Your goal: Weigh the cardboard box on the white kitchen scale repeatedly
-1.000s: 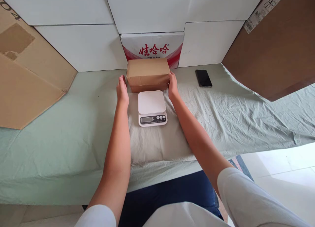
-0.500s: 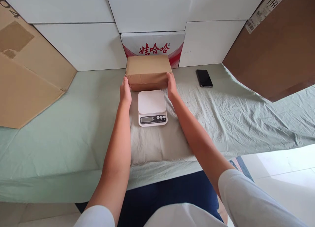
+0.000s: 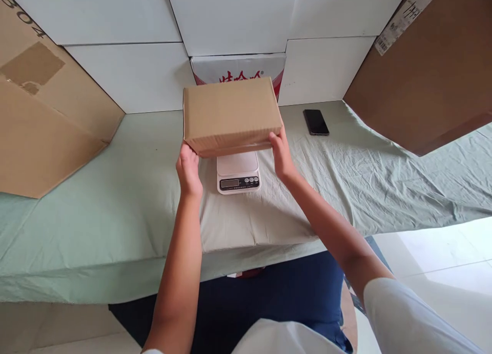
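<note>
A closed brown cardboard box [image 3: 232, 113] is held up between my two hands, slightly tilted, its right side a little higher. My left hand [image 3: 189, 169] grips its lower left corner, with some fingers hidden beneath. My right hand [image 3: 281, 151] holds the near right corner, the thumb on the front face. Under the box's near edge stands a white digital kitchen scale [image 3: 239, 172] on the cloth; the box hides the back of its platform. The scale's display looks blank.
A black phone [image 3: 315, 122] lies on the green cloth [image 3: 115, 210] to the right. Large cardboard sheets or boxes stand at the left [image 3: 49, 118] and right [image 3: 430, 72]. White panels and a white-and-red printed carton [image 3: 238, 63] form the back.
Both hands have lifted the box off the cloth and brought it up and closer to me. It now covers the back part of the scale and more of the printed carton.
</note>
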The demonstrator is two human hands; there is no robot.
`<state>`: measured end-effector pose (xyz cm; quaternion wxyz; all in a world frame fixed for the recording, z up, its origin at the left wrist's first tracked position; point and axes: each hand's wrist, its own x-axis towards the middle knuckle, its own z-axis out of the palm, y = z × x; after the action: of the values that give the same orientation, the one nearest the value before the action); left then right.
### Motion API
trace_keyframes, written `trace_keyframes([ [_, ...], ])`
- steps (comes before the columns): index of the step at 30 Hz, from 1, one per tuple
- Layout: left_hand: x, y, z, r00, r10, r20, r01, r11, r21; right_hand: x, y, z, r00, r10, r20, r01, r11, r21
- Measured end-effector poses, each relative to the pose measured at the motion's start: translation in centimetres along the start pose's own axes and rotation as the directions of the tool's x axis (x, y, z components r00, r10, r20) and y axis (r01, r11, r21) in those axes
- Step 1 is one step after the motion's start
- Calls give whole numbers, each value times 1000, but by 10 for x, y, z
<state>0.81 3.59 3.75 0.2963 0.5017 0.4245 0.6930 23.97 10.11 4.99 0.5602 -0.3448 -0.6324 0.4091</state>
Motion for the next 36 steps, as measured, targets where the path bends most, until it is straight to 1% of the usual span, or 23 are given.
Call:
trace_keyframes([
  [3, -32, -2, 1, 1000, 21, 11, -22, 997, 74, -33, 5, -3, 996, -50, -71, 51, 998, 20],
  [5, -42, -6, 0, 999, 39, 7, -39, 995, 91, -43, 8, -2, 994, -62, -91, 64, 998, 17],
  [7, -46, -8, -1, 999, 45, -3, -45, 996, 77, -46, 10, 0, 994, -60, -86, 64, 997, 43],
  [10, -44, -11, -2, 999, 43, -11, -42, 997, 69, -46, 8, 2, 998, -30, -60, 34, 997, 75],
  [16, -41, -15, -3, 999, 36, -10, -34, 988, 152, -46, 6, 2, 997, 44, -57, -42, 998, 47],
  [23, -39, -23, -6, 1000, 18, -22, -14, 984, 179, -45, 12, 2, 999, 29, -33, -28, 999, 33],
  [30, -38, -24, -6, 999, 37, -4, -36, 991, 130, -45, 13, 4, 999, 22, -41, -20, 999, 46],
  [36, -37, -24, -7, 999, 29, -17, -26, 983, 182, -47, 13, 4, 998, 25, -51, -22, 997, 75],
])
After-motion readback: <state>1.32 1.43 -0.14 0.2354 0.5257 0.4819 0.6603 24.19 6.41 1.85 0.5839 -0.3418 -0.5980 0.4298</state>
